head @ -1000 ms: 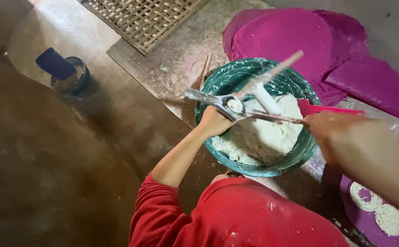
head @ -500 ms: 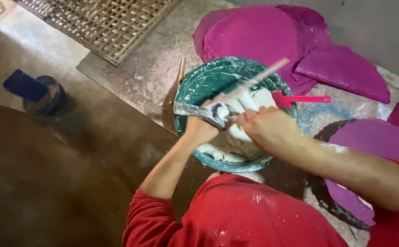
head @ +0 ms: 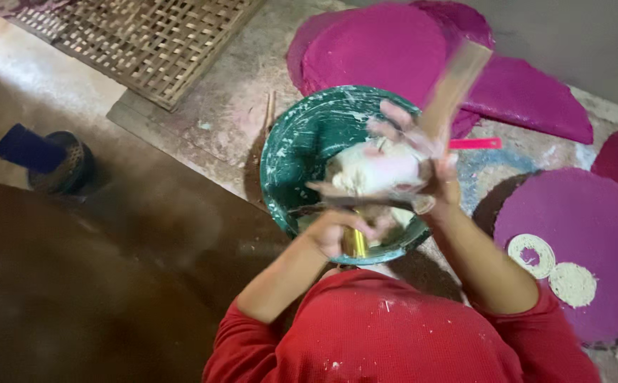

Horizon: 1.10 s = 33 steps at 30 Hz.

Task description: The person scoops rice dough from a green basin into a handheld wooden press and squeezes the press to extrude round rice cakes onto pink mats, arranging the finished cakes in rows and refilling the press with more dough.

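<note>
Holding a lump of white dough (head: 376, 170) above the green bowl (head: 302, 142), right hand (head: 422, 152) cupping it from the far side, fingers spread around it. Gripping a brass-coloured tool (head: 355, 241) in the left hand (head: 333, 230), fist closed on its handle, just under the dough at the bowl's near rim. Blurring badly here: possibly a flat metal piece (head: 365, 202) lying between the two hands, cannot tell for sure. Leaning out of the bowl, a pale wooden stick (head: 454, 81), and a pink handle (head: 475, 143) poking past the rim. Lying around on the floor, magenta mats (head: 387, 42), one carrying white dough rings (head: 532, 252). Sitting far left, a woven tray (head: 146, 39) and a dark container (head: 60, 163).
</note>
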Each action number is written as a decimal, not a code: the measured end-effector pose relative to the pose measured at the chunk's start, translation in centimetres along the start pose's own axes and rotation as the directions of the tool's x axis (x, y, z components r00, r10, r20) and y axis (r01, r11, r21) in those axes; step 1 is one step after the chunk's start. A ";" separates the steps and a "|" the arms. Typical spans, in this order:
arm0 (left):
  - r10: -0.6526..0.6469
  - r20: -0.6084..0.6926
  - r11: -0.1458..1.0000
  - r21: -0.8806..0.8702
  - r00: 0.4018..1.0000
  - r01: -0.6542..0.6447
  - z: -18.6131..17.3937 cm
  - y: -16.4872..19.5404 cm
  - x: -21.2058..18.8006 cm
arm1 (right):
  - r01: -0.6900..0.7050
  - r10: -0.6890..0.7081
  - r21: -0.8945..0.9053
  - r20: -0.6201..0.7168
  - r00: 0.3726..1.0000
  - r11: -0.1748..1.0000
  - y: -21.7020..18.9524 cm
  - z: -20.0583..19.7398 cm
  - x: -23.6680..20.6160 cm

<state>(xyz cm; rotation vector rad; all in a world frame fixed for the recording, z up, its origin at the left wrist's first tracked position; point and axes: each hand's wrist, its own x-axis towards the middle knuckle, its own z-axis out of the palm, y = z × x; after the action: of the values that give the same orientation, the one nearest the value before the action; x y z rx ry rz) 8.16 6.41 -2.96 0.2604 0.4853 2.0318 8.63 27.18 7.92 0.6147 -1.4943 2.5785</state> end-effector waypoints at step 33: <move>-0.171 0.311 0.359 0.903 0.935 -0.234 18.4 -16.1 23.5 | -0.860 0.792 -0.340 -0.360 0.494 0.381 -26.3 -21.4 -33.1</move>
<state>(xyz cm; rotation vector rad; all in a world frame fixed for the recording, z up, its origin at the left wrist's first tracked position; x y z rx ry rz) 16.39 38.11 6.03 1.3445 1.4058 1.4247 40.06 62.67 6.96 -0.5799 -2.7947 2.4256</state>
